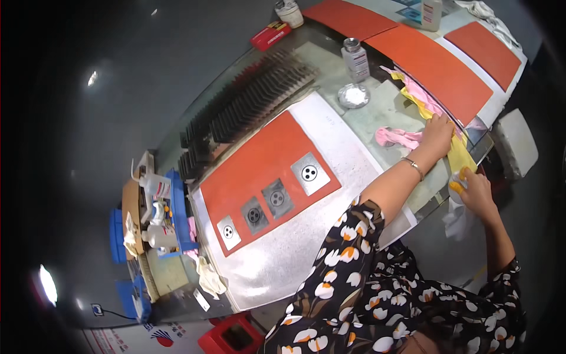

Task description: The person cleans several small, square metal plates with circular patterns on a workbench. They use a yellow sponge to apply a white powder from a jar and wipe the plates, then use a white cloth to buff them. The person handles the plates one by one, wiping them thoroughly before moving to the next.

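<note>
At the table's right edge my left hand is closed on a yellow cloth that hangs down over the edge. Just below it, my right hand wears yellow covers on its thumb and a fingertip. Its fingers are bent around a thin white cloth, close to the yellow cloth's lower end. Crumpled pink cloth lies left of my left hand; more pink and yellow cloth stretches beyond it. Left of me, an orange mat bears several metal plates with round black three-hole marks, among them a bright one.
Beyond my hands stand a pump-top bottle and a shiny round dish. Black slotted racks line the far side. More orange mats lie at the upper right. A blue tray with bottles stands left; a grey stool is at right.
</note>
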Motion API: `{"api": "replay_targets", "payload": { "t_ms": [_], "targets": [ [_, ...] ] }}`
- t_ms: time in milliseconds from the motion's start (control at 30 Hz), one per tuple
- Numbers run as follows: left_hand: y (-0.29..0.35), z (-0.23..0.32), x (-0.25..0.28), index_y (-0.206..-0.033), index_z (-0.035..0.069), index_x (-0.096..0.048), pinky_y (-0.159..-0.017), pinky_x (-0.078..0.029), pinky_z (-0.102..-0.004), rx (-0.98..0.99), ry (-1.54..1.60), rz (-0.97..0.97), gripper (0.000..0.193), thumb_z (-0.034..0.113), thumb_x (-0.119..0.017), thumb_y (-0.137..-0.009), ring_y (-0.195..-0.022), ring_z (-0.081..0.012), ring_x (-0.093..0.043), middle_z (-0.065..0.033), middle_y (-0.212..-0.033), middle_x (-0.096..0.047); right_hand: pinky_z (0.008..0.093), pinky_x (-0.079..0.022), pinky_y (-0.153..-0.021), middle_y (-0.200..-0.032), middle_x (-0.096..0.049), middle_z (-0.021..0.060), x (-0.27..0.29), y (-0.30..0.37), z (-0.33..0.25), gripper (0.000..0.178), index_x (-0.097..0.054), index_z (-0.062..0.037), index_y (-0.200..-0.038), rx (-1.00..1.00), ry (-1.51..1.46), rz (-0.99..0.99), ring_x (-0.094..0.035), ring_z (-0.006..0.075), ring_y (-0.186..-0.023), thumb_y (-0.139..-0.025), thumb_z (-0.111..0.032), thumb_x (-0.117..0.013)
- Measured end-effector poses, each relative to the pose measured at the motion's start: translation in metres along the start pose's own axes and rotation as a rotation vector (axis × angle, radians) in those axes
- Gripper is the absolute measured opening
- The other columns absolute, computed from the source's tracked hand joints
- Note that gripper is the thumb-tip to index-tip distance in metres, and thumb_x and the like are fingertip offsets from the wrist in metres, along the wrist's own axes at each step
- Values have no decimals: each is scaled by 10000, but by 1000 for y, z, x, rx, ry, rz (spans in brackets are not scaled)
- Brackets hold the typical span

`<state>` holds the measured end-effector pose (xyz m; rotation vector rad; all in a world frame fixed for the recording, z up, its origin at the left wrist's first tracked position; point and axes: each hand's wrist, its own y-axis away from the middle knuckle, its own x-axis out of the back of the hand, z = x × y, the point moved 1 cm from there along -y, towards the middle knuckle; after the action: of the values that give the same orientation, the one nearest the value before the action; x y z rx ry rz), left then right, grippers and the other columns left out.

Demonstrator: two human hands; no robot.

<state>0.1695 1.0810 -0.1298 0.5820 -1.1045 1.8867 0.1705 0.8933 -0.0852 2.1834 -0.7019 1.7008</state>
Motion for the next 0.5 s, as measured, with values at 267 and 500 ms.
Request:
{"api": "replay_targets", "payload": {
  "t_ms": [267,500],
  "targets": [
    [141,39,160,-1111,11,-530,-906,-377,-411,79,134,-20,405,74,-623,-721,-1067,-331,-481,-167,-1113,-532,337,-453,-613,-703,-604,146,61,-9,-109,299,-553,-19,-879,320,-555,25,-579,355,-666,-726,-212,-723],
    [333,24,277,-1149,-15,-505,-906,-362,-426,482,-282,10,476,150,-663,-731,-1095,-337,-469,-170,-1214,-494,441,-473,-641,-746,-638,196,-22,-109,-285,300,-562,-6,-926,582,-144,-282,-629,357,-719,-723,-216,-632]
  ]
}}
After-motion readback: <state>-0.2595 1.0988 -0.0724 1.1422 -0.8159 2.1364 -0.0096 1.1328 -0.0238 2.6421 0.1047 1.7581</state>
